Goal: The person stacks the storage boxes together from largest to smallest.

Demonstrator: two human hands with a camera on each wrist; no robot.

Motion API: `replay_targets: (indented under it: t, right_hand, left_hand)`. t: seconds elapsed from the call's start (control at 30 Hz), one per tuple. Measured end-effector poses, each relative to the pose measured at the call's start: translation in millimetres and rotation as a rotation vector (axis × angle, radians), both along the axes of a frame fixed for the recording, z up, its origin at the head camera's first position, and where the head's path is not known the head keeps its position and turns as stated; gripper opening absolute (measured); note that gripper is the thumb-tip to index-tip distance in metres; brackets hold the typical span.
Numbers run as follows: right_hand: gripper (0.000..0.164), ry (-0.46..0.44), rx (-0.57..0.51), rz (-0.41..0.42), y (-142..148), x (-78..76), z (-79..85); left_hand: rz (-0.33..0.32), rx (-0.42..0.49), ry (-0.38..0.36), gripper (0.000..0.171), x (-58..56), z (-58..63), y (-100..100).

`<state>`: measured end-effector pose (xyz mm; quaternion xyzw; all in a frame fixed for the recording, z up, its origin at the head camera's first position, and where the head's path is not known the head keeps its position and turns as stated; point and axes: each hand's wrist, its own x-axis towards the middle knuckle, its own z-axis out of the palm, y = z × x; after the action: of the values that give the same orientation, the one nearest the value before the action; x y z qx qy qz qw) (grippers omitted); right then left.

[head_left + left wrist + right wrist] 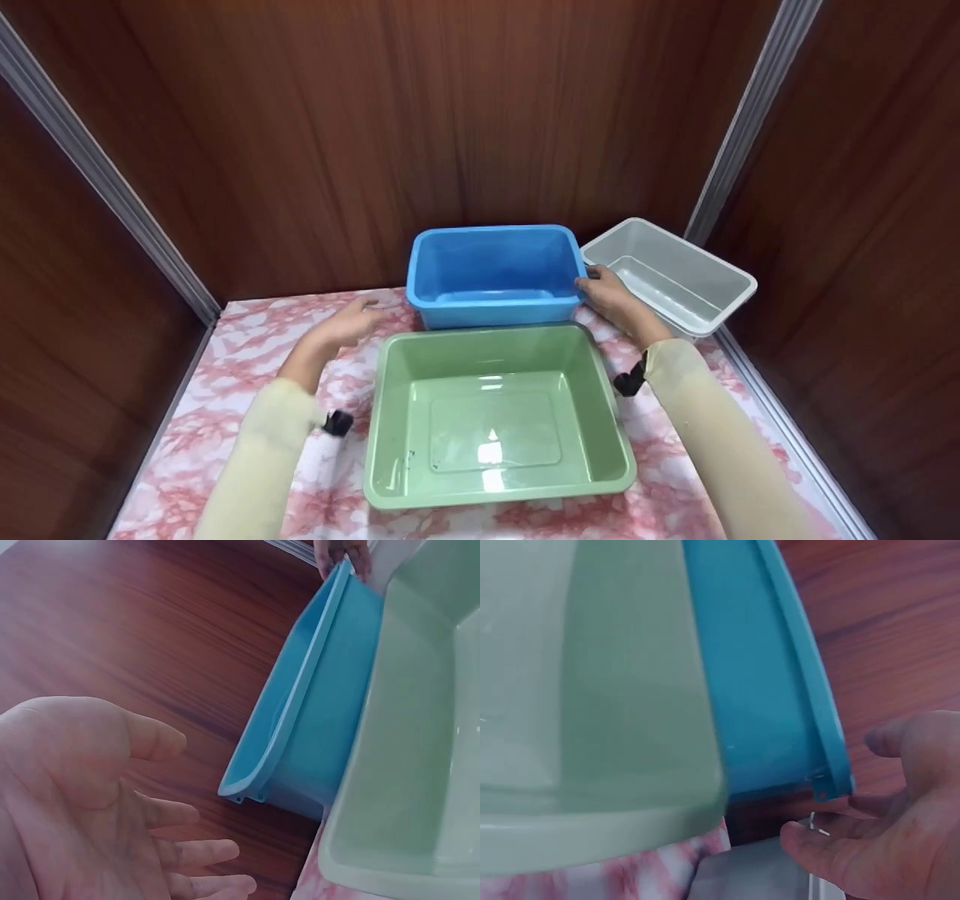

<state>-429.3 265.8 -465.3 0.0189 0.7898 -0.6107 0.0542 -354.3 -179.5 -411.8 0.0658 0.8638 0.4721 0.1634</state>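
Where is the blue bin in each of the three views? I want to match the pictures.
Head: the blue bin is at the centre, just beyond the green tub.
Left wrist: the blue bin slants right of centre, left of the green tub.
Right wrist: the blue bin is upper middle, cut by the top edge, right of the green tub.
Shared landmark: the green tub, beside it in all three.

I count three tubs: one green tub, one blue tub at its twelve o'clock, one pale grey tub at its two. There are two hands, two pale yellow sleeves and two black wrist pieces, plus three wood-grain walls, two metal corner strips and one tabletop.
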Motion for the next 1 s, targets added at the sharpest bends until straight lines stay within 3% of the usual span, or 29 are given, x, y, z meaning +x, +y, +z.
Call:
replay_targets:
  t: [0.1,0.3,0.43,0.63,0.87,1.0]
  right_hand:
    - [0.056,-0.062,-0.09,0.015,2.4,-2.7,0.6]
    - [0.053,-0.111,0.046,0.014,10.2,-12.5,4.4]
    - [0.062,-0.151,-0.022,-0.007,15.0,-21.4,3.6]
    - [0.076,-0.194,-0.071,0.002,18.5,-28.2,-0.1]
    - [0.077,-0.152,-0.046,-0.021,23.7,-39.3,1.9]
    - [0.08,-0.096,-0.075,-0.05,24.6,-46.1,-2.6]
  left_hand:
    - [0.014,-0.031,-0.036,0.067,-14.9,5.7,10.6]
    - [0.097,-0.02,-0.038,0.073,-47.1,7.4,28.4]
    - [0.16,0.013,-0.006,0.072,-67.6,-0.5,42.0]
    - [0.194,0.042,-0.066,0.071,-87.1,-15.7,58.0]
    - [0.226,0.105,-0.088,0.076,-110.4,-22.0,69.3]
    - [0.251,0.173,-0.087,0.075,-119.7,-31.9,71.3]
